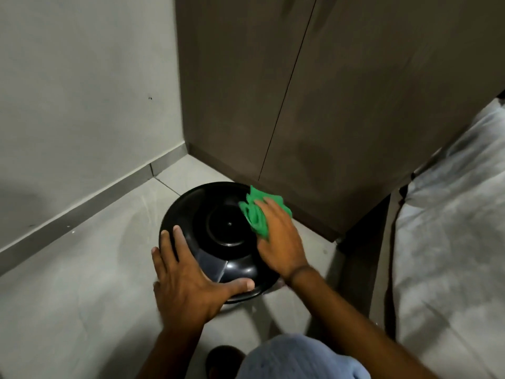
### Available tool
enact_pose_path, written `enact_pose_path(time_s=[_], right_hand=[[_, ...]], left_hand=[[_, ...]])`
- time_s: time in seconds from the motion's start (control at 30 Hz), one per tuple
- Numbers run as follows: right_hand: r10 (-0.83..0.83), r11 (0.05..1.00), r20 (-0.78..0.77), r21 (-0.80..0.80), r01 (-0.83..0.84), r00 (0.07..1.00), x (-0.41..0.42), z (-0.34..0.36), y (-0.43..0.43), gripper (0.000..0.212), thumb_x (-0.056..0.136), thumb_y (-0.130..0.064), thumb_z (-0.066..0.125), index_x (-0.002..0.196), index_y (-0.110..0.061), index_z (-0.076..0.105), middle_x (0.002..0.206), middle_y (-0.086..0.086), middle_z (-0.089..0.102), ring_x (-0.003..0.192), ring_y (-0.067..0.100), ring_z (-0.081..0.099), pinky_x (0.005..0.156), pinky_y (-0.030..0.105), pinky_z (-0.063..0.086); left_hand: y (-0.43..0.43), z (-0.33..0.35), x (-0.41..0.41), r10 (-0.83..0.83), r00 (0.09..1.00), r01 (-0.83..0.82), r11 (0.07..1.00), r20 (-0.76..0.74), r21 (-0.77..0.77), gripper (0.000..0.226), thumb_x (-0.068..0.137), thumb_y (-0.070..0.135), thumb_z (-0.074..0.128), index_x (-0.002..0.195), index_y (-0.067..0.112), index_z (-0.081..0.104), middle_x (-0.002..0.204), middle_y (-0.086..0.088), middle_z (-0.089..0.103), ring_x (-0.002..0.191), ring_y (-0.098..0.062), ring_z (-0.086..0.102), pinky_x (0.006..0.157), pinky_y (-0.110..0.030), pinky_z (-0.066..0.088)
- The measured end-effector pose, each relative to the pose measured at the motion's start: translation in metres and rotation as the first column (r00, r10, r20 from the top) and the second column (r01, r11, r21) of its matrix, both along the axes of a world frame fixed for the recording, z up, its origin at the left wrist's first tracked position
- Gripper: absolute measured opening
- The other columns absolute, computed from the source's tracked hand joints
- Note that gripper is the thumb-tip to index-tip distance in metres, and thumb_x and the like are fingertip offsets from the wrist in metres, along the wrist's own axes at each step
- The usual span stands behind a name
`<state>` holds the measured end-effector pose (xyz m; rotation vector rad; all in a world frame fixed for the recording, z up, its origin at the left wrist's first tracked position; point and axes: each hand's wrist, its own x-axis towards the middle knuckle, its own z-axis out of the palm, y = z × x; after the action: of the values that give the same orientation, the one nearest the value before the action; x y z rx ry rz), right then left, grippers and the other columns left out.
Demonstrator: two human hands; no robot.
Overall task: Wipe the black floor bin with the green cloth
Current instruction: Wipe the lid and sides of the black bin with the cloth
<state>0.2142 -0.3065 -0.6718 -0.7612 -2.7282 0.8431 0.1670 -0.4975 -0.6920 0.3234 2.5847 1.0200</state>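
The black floor bin (216,212) stands on the tiled floor in the corner, seen from above, with a glossy domed top and a round centre disc. My left hand (183,280) lies flat on the bin's near left side, fingers spread, thumb along the front edge. My right hand (278,239) presses the crumpled green cloth (258,214) against the bin's right upper side. Part of the cloth is hidden under my fingers.
A dark brown wardrobe (300,119) rises right behind the bin. A grey wall (82,91) with a skirting strip runs on the left. A bed with a pale cover (451,242) lies at the right. My knee in light blue fabric (297,356) is at the bottom.
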Motion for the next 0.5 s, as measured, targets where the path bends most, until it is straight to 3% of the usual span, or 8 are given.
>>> enact_pose_path(time_s=[0.1,0.17,0.27,0.4,0.5], right_hand=[[-0.082,0.992,-0.058,-0.099,0.076,0.995,0.066,-0.007,-0.018,0.079,0.082,0.006,0.061,0.153,-0.027,0.048,0.163,-0.005,0.043,0.155,0.013,0.032,0.129,0.036,0.024],[-0.152,0.976,-0.088,-0.172,0.135,0.984,0.086,-0.006,-0.018,0.066,0.09,-0.001,0.062,0.145,-0.038,0.055,0.154,-0.016,0.051,0.145,0.003,0.044,0.124,0.03,0.033],[-0.257,0.941,-0.051,-0.241,0.237,0.965,0.058,0.006,0.014,0.043,0.094,-0.012,0.065,0.132,-0.032,0.064,0.136,-0.008,0.068,0.126,0.016,0.064,0.108,0.034,0.05],[-0.041,0.985,0.068,-0.166,0.052,0.997,-0.005,0.028,0.053,0.039,0.093,-0.015,0.063,0.126,-0.033,0.067,0.124,-0.003,0.073,0.115,0.023,0.068,0.09,0.027,0.045],[0.09,0.982,0.057,-0.17,-0.079,0.994,-0.015,0.031,0.048,0.044,0.092,-0.014,0.064,0.131,-0.034,0.066,0.129,-0.009,0.072,0.121,0.015,0.066,0.099,0.024,0.047]], left_hand=[[-0.006,0.002,-0.014,-0.121,0.992,0.123,0.991,0.047,-0.053,0.185,0.017,0.098,0.079,0.159,0.042,-0.025,0.177,0.01,-0.018,0.166,-0.028,-0.011,0.126,-0.074,0.023],[-0.011,0.006,-0.028,-0.241,0.967,0.25,0.96,0.085,-0.122,0.185,0.017,0.097,0.079,0.158,0.045,-0.029,0.176,0.013,-0.025,0.165,-0.024,-0.017,0.127,-0.076,0.013],[-0.011,0.011,-0.052,-0.451,0.888,0.457,0.853,0.085,-0.251,0.182,0.02,0.1,0.076,0.156,0.046,-0.032,0.175,0.012,-0.027,0.163,-0.021,-0.025,0.127,-0.076,-0.002],[-0.005,0.018,-0.099,-0.694,0.717,0.677,0.669,0.067,-0.306,0.175,0.023,0.102,0.077,0.155,0.055,-0.029,0.176,0.017,-0.023,0.157,-0.011,-0.037,0.125,-0.075,-0.015],[0.003,0.036,-0.157,-0.855,0.502,0.832,0.437,0.131,-0.34,0.171,0.03,0.086,0.092,0.156,0.061,-0.021,0.176,0.023,-0.019,0.153,-0.005,-0.042,0.123,-0.069,-0.025]])
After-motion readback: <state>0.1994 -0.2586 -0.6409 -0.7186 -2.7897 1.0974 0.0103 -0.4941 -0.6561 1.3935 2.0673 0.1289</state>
